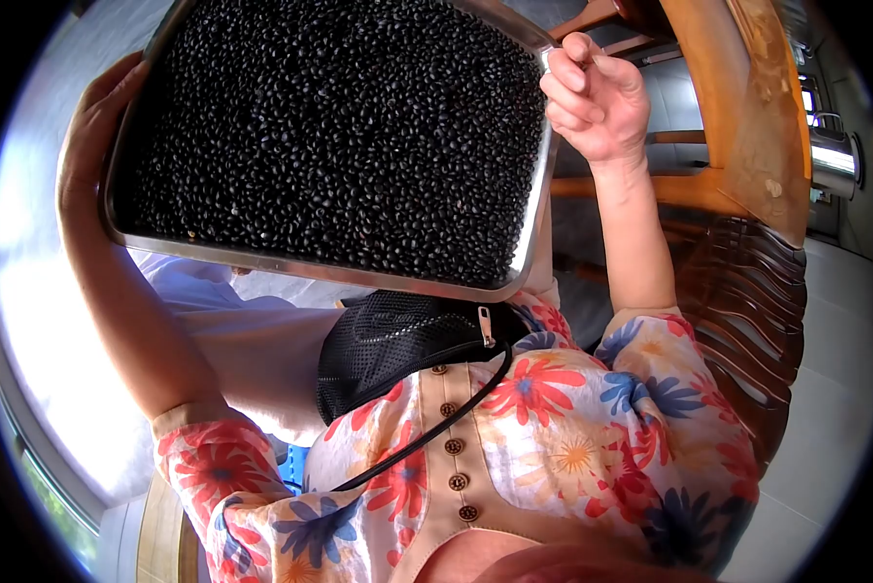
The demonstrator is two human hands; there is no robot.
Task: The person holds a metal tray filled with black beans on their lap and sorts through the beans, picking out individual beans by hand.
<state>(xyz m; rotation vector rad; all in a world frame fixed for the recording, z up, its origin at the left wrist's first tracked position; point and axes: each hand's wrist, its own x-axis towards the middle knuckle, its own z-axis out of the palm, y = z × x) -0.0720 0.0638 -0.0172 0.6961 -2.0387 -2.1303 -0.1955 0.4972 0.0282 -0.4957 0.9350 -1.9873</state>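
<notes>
My left hand (94,121) is clamped on the side of a shallow, rectangular silver metal tray (359,276), its fingers over the outer edge and the wrist close against the rim. My right hand (606,102) is up at the opposite side, well apart from the left, with its fingers curled and the tips beside or just over the rim. I cannot tell whether they touch the metal or pinch anything small.

The tray is in front of me, above my lap, and spread with small, glossy, oval black beans (339,136) that reach almost to every wall. Whether my legs carry any of its weight, I cannot see.

As I judge it, this is a moment of steadying the tray with one hand while the other works at its edge. Any shift from here calls for a firm left grip and a level tray, since the walls look low and the beans could roll over them.

The near edge comes right up to the black mesh bag (368,350) on my lap, so a pull toward my body would press into it. The thin black cord (412,447) runs across my floral shirt (572,437), below the tray. On my right, past the hand, stands a brown wooden chair (767,117), which limits how far that elbow can swing out.
</notes>
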